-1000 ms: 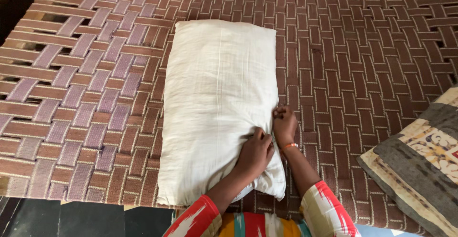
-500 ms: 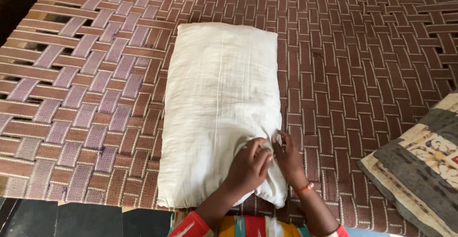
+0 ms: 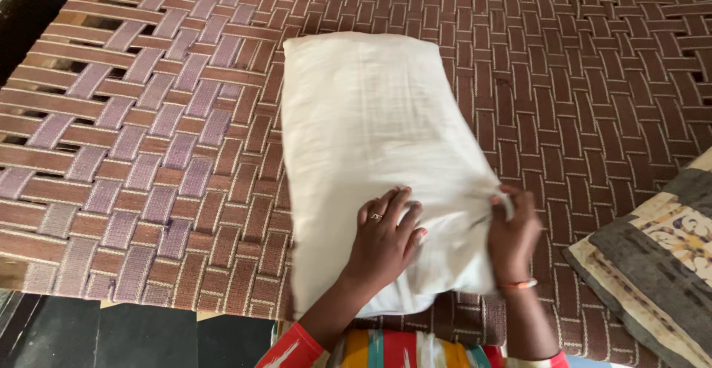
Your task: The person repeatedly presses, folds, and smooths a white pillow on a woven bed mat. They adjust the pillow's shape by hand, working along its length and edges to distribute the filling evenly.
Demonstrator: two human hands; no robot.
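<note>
White pillow (image 3: 371, 153) handled on a woven cot (image 3: 148, 131).
The left hand (image 3: 386, 238) was laid flat, fingers spread, on the pillow's near end. The right hand (image 3: 513, 233) was closed on the cloth at the pillow's right edge, pinching it; blurred. The pillow was lying lengthwise mid-cot. A patterned quilt (image 3: 653, 257) was seen at right.

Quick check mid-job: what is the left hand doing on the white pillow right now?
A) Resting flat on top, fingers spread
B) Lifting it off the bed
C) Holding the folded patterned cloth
A: the left hand lies palm-down on the white pillow, fingers spread.
</note>
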